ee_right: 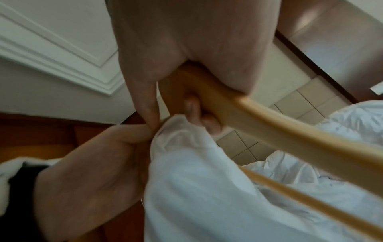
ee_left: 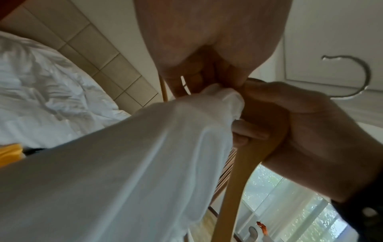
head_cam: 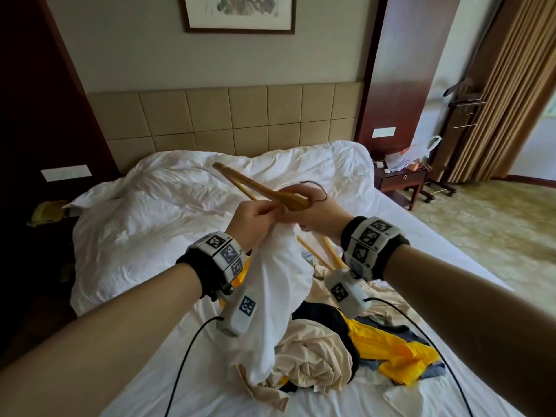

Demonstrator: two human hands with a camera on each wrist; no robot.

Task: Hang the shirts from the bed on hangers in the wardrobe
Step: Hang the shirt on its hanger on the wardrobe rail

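White shirt (head_cam: 276, 266) pinched by left hand (head_cam: 255, 215) fingers beside wooden hanger (head_cam: 270, 191) gripped by right hand (head_cam: 313, 212), above the bed (head_cam: 451, 245) edge.

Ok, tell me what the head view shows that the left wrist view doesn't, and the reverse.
Only the head view shows the pile of clothes on the bed: a beige garment and a yellow and dark one, plus more wooden hangers lying behind the wrists.

Only the left wrist view shows the window and the full curve of the metal hook.

Both show the left hand pinching the white shirt and the right hand gripping the wooden hanger.
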